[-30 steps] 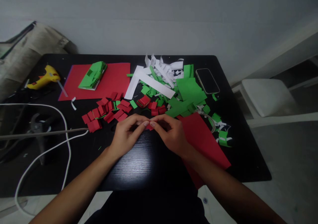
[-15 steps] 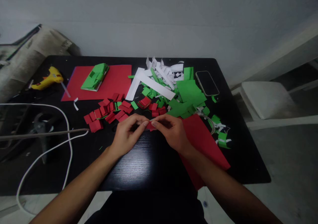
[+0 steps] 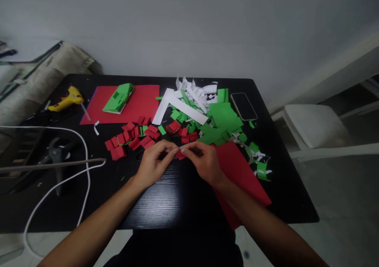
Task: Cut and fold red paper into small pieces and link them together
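My left hand [image 3: 155,162] and my right hand [image 3: 203,160] meet at the middle of the black table [image 3: 166,204]. Both pinch one small red paper piece [image 3: 179,154] between their fingertips, just above the tabletop. Behind my left hand lies a scatter of several folded red paper squares [image 3: 130,137]. A large red paper sheet [image 3: 241,172] lies under and to the right of my right wrist.
A heap of green and white paper scraps [image 3: 204,111] fills the table's back middle, with a phone [image 3: 243,106] beside it. Another red sheet [image 3: 127,101] carries a green folded stack [image 3: 118,97]. A yellow glue gun [image 3: 66,98], white cable [image 3: 79,172] and pliers [image 3: 57,156] lie left.
My hands keep pinching the same red piece with only small finger movement. The camera has tilted so the whole table sits a little lower and further left in view.
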The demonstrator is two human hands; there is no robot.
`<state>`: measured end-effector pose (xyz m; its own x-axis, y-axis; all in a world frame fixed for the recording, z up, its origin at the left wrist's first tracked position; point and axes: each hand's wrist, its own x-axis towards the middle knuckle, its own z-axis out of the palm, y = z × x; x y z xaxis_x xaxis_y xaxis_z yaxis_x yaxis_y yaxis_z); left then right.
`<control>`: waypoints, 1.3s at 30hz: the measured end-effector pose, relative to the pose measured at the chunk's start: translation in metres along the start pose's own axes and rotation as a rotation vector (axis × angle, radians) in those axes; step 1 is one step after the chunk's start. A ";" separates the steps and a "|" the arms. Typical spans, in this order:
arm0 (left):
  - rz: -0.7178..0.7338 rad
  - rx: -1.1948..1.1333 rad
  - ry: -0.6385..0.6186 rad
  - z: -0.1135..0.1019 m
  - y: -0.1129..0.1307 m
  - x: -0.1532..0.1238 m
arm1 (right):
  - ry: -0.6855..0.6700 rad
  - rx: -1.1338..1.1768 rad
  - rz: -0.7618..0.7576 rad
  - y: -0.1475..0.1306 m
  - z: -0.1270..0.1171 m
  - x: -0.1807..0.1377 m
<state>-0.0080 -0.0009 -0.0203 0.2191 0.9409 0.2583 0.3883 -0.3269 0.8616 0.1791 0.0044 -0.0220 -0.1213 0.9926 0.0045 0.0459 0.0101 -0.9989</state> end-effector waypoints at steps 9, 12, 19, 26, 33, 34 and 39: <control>-0.127 -0.113 0.016 -0.001 0.026 0.005 | 0.052 -0.060 -0.082 -0.019 -0.003 -0.003; -0.118 -0.145 0.021 -0.003 0.039 0.001 | 0.029 -0.061 -0.083 -0.030 -0.004 -0.013; -0.102 -0.260 0.073 -0.002 0.048 -0.029 | -0.033 -0.030 -0.019 -0.041 -0.003 -0.043; -0.045 -0.196 -0.092 -0.006 0.044 -0.066 | -0.319 0.122 0.242 -0.032 -0.017 -0.065; 0.054 -0.183 -0.371 -0.013 0.046 -0.074 | -0.593 0.386 0.572 -0.019 -0.026 -0.075; 0.061 -0.172 -0.369 -0.014 0.047 -0.072 | -0.597 0.411 0.580 -0.019 -0.025 -0.075; -0.007 -0.130 -0.251 -0.021 0.049 -0.062 | -0.529 0.536 0.587 -0.020 -0.024 -0.068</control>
<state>-0.0215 -0.0737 0.0156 0.4382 0.8863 0.1501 0.2762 -0.2917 0.9158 0.2102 -0.0607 -0.0015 -0.6619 0.6370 -0.3951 -0.2021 -0.6592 -0.7243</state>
